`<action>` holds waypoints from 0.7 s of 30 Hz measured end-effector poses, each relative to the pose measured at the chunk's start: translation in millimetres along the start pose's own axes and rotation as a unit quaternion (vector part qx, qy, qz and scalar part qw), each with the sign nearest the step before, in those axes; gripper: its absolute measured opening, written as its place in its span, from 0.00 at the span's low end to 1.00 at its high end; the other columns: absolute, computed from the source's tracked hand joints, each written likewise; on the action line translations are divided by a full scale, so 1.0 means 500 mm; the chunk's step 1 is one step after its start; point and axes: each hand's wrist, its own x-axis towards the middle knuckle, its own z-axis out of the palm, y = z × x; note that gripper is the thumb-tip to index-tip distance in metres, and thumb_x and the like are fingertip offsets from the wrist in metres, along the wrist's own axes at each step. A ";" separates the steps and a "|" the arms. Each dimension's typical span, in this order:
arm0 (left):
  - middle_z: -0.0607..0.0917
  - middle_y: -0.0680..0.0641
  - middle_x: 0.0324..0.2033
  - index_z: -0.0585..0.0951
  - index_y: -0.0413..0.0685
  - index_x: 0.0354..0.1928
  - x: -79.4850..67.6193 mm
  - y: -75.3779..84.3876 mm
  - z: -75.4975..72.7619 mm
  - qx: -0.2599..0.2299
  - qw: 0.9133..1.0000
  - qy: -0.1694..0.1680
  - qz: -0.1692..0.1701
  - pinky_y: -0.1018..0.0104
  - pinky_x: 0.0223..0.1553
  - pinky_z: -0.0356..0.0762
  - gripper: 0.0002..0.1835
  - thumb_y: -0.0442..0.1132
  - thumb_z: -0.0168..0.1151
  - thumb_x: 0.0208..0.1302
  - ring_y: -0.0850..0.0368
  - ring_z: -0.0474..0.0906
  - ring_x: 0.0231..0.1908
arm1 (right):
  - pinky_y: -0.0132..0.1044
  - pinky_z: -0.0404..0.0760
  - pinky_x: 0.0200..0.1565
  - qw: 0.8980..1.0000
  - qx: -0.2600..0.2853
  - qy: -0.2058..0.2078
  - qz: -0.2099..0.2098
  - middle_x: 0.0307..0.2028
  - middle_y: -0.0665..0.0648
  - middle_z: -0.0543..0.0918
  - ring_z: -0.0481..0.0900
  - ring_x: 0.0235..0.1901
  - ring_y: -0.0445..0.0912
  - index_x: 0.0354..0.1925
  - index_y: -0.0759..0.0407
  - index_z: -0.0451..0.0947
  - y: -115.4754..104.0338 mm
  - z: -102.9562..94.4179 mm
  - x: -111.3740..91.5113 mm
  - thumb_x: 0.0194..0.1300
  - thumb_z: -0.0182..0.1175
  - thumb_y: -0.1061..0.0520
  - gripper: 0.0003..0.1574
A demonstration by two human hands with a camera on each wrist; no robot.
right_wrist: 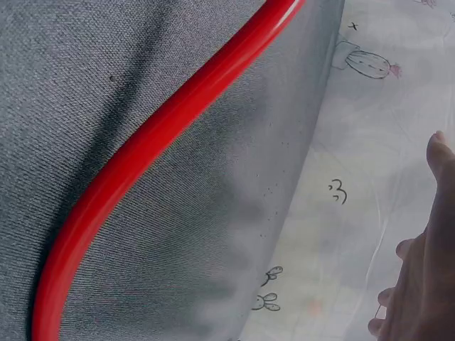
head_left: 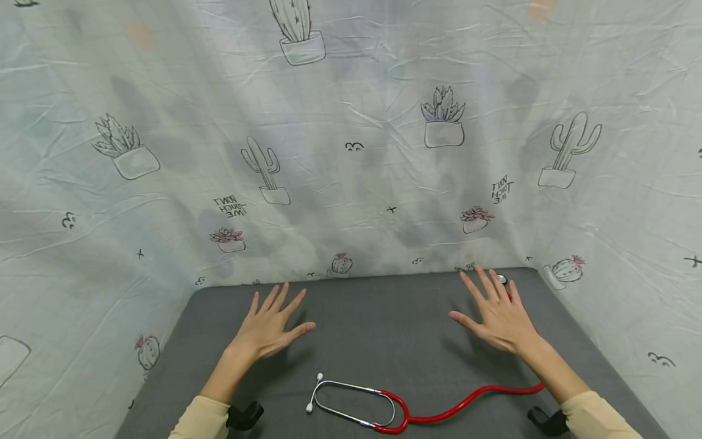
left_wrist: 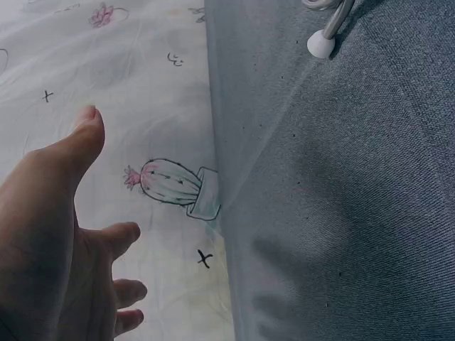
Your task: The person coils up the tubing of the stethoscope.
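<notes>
A stethoscope with red tubing lies on the grey table. Its metal binaural frame and white ear tips point left. The tubing runs right and passes behind my right forearm; the round chest piece peeks out beyond my right fingers. My left hand is raised over the left of the table, fingers spread, holding nothing. Likewise spread and holding nothing, my right hand hovers over the right side, above part of the tubing. In the right wrist view the red tube crosses the table beside the hand.
The grey table is bounded at the back and both sides by a pale hanging sheet printed with potted cacti. Black straps sit at both wrists, by the beige sleeves.
</notes>
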 end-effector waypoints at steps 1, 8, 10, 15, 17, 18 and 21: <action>0.52 0.37 0.87 0.57 0.63 0.88 -0.001 0.000 0.002 -0.003 1.000 0.004 0.007 0.22 0.83 0.38 0.48 0.76 0.52 0.75 0.31 0.48 0.86 | 0.80 0.53 0.76 1.000 -0.002 0.000 0.000 0.86 0.71 0.54 0.54 0.83 0.74 0.88 0.47 0.52 -0.001 -0.001 -0.001 0.72 0.60 0.23 0.61; 0.68 0.41 0.82 0.69 0.58 0.83 -0.021 0.026 0.026 -0.073 0.991 -0.005 0.116 0.29 0.74 0.71 0.41 0.67 0.61 0.76 0.35 0.68 0.79 | 0.73 0.78 0.63 1.000 0.008 -0.007 -0.014 0.80 0.68 0.68 0.74 0.73 0.71 0.88 0.44 0.55 -0.020 -0.011 -0.024 0.74 0.62 0.25 0.57; 0.74 0.45 0.79 0.74 0.56 0.80 -0.032 0.043 0.038 -0.094 0.985 -0.028 0.140 0.33 0.71 0.77 0.38 0.64 0.65 0.76 0.40 0.73 0.77 | 0.70 0.82 0.58 0.999 0.025 -0.019 -0.026 0.76 0.65 0.75 0.79 0.69 0.68 0.86 0.43 0.60 -0.029 -0.014 -0.039 0.73 0.64 0.26 0.55; 0.83 0.54 0.68 0.84 0.51 0.70 -0.063 0.089 0.071 -0.124 0.967 -0.092 0.203 0.51 0.67 0.83 0.33 0.62 0.73 0.70 0.54 0.81 0.68 | 0.57 0.88 0.49 0.990 0.076 -0.093 -0.071 0.65 0.54 0.86 0.86 0.62 0.58 0.74 0.42 0.77 -0.061 -0.021 -0.088 0.70 0.67 0.26 0.44; 0.84 0.57 0.66 0.85 0.52 0.68 -0.074 0.102 0.082 -0.125 0.961 -0.107 0.221 0.58 0.65 0.84 0.35 0.63 0.76 0.67 0.59 0.81 0.66 | 0.50 0.89 0.45 0.982 0.102 -0.133 -0.090 0.61 0.49 0.89 0.88 0.59 0.52 0.69 0.41 0.82 -0.072 -0.021 -0.108 0.69 0.68 0.26 0.38; 0.83 0.58 0.65 0.86 0.52 0.68 -0.080 0.107 0.087 -0.122 0.960 -0.110 0.228 0.61 0.64 0.84 0.35 0.63 0.77 0.65 0.61 0.81 0.65 | 0.47 0.88 0.44 0.976 0.119 -0.152 -0.097 0.59 0.46 0.89 0.89 0.57 0.48 0.66 0.40 0.84 -0.076 -0.020 -0.117 0.69 0.69 0.27 0.35; 0.83 0.60 0.62 0.86 0.54 0.68 -0.092 0.115 0.099 -0.111 0.959 -0.109 0.236 0.66 0.60 0.85 0.36 0.62 0.80 0.61 0.66 0.79 0.61 | 0.39 0.86 0.42 0.959 0.168 -0.195 -0.118 0.52 0.39 0.90 0.87 0.51 0.38 0.59 0.38 0.87 -0.086 -0.010 -0.140 0.69 0.71 0.29 0.27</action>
